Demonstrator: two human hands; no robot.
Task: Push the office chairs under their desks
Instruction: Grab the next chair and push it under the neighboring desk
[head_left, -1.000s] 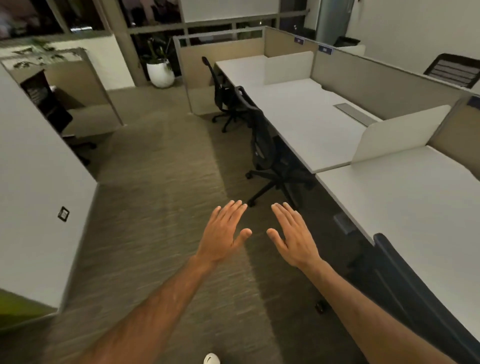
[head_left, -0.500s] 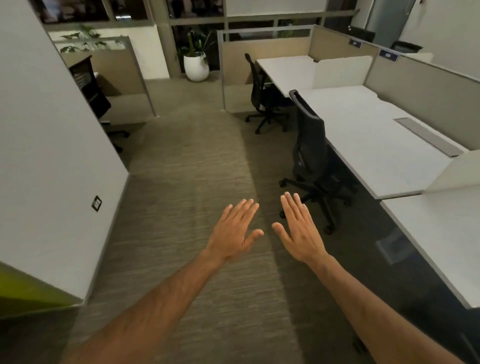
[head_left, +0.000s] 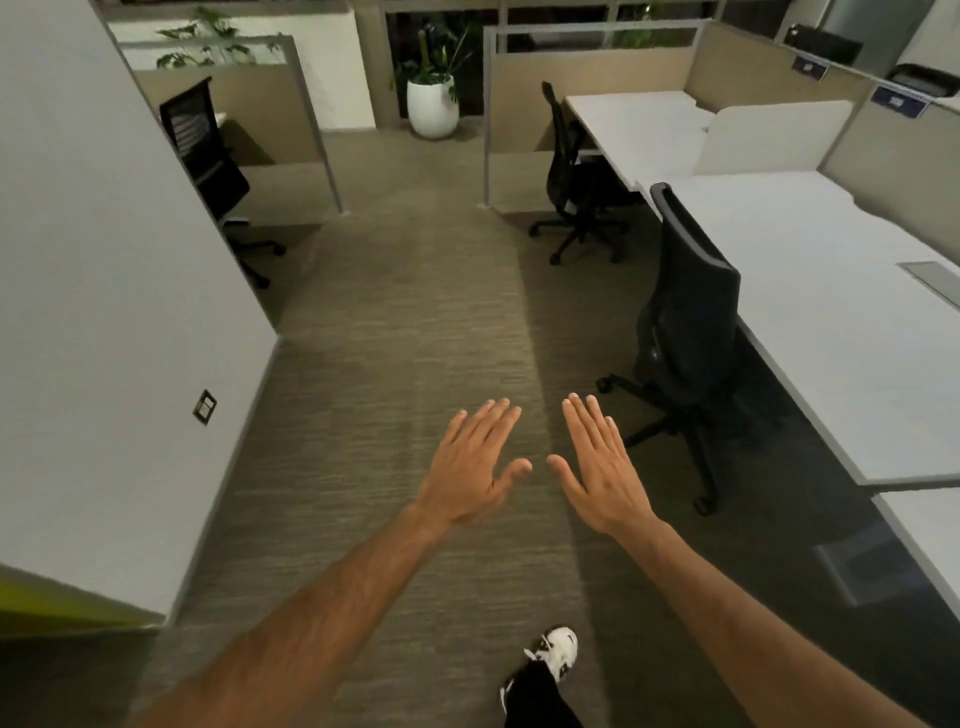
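A: Both sets of fingers are straight and spread; left hand (head_left: 470, 475) and right hand (head_left: 602, 475) hold nothing.

B: The nearest chair (head_left: 685, 317) stands ahead-right beside its desk (head_left: 831, 322). I'd press flat palms on the backrest and push squarely.

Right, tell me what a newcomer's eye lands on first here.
First, the two bare forearms reaching into the middle of the view, left hand and right hand flat, open and holding nothing above the carpet. Next, the near black office chair on the right, at the edge of the long white desk. At the far end stands a white plant pot.
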